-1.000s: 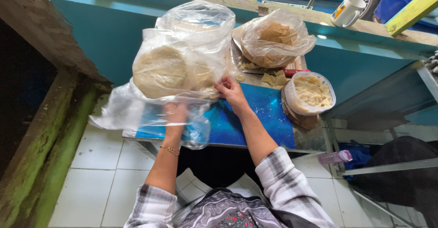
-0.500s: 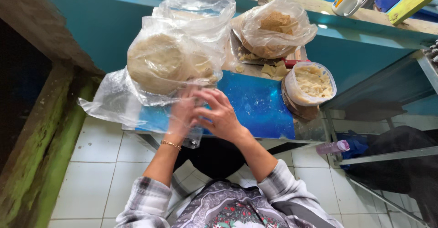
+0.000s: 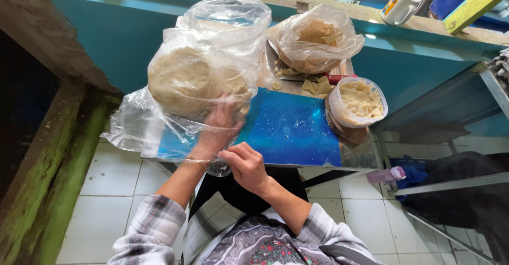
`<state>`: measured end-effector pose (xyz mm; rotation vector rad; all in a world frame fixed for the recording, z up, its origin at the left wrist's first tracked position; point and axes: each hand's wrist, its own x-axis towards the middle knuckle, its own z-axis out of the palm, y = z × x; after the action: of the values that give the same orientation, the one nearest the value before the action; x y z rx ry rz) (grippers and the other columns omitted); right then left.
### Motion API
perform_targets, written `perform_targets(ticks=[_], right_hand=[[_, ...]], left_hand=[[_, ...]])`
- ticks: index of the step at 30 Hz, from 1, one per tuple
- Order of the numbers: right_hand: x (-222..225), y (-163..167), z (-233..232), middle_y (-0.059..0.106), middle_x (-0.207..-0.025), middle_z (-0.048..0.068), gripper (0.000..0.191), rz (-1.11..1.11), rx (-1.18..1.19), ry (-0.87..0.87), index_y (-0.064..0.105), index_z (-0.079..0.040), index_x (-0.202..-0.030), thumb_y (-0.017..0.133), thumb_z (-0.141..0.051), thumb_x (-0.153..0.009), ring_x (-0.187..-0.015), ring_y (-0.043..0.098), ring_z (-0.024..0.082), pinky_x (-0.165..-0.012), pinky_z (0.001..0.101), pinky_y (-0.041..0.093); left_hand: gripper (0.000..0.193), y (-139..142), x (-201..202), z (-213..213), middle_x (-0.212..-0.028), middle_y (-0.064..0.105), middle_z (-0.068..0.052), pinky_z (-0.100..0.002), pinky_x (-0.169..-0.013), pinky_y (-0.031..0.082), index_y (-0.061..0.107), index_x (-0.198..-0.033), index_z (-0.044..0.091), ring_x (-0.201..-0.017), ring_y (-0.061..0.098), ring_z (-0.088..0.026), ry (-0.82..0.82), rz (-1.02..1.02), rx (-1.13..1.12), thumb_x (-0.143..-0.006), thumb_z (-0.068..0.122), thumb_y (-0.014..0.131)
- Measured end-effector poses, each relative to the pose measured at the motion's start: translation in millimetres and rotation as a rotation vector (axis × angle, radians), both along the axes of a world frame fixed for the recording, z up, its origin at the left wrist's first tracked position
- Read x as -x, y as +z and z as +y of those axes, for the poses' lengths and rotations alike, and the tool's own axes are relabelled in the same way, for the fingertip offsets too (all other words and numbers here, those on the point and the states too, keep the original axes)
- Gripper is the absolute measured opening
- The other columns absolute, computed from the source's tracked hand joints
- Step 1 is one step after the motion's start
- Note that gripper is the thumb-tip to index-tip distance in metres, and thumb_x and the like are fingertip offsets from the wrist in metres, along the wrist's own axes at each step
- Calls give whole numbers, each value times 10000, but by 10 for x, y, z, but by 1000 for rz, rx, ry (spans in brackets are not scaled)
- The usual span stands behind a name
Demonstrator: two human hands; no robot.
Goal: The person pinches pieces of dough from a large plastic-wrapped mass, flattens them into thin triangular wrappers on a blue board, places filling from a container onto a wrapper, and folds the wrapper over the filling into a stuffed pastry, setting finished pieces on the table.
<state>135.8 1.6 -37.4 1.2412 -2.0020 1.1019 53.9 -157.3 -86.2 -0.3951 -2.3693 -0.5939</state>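
Note:
A large clear plastic bag (image 3: 212, 47) holds a round pale lump of dough (image 3: 180, 79) and rests on the left part of a blue board (image 3: 291, 129). My left hand (image 3: 220, 124) is seen through the plastic, fingers spread upward against the dough; a thin bracelet circles its wrist. My right hand (image 3: 246, 164) is curled at the board's near edge, pinching the bag's lower edge beside the left wrist.
Behind the board lie a second bag of brownish crumbs (image 3: 318, 39), a tray with cut pale pieces (image 3: 313, 86) and a round tub of pale strips (image 3: 360, 103). A mug (image 3: 400, 5) stands on the far ledge. A small bottle (image 3: 387, 175) lies on the metal frame at right.
My right hand came off the side of the bag and drew back toward my body. My left hand moved up inside the plastic to the dough.

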Motion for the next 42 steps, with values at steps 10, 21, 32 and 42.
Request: perform_targets(ticks=[10, 21, 32, 42], right_hand=[[-65, -109, 71, 668, -978, 103, 284, -55, 14, 31, 702, -50, -1084, 700, 73, -827, -895, 666, 307, -771, 393, 568], [-66, 67, 117, 687, -1015, 106, 261, -127, -40, 93, 696, -55, -1119, 758, -33, -866, -929, 673, 300, -800, 387, 570], [1784, 6, 169, 683, -1125, 116, 470, -632, 154, -270, 580, -72, -1320, 762, -273, -936, -919, 709, 183, -772, 326, 579], [2437, -137, 174, 668, -1062, 64, 325, -967, 254, -235, 578, -105, -1166, 664, -346, -965, -902, 674, 154, -680, 362, 602]], left_hand=[[579, 22, -109, -7, -1310, 608, -248, -468, -1016, 518, 479, -1421, 19, -1179, 636, -423, -32, -37, -141, -911, 185, 698], [727, -43, 48, 94, -1355, 636, -238, -442, -1017, 520, 482, -1477, 16, -1203, 650, -380, 77, -101, -252, -862, 295, 750], [546, 153, -514, -31, -1220, 680, -210, -438, -928, 526, 629, -1363, 71, -1087, 666, -378, 39, -244, -371, -824, 111, 704], [533, 85, -1351, -862, -1167, 687, -107, -335, -899, 546, 643, -1289, -16, -1044, 644, -171, -175, -623, -935, -762, 33, 705]])
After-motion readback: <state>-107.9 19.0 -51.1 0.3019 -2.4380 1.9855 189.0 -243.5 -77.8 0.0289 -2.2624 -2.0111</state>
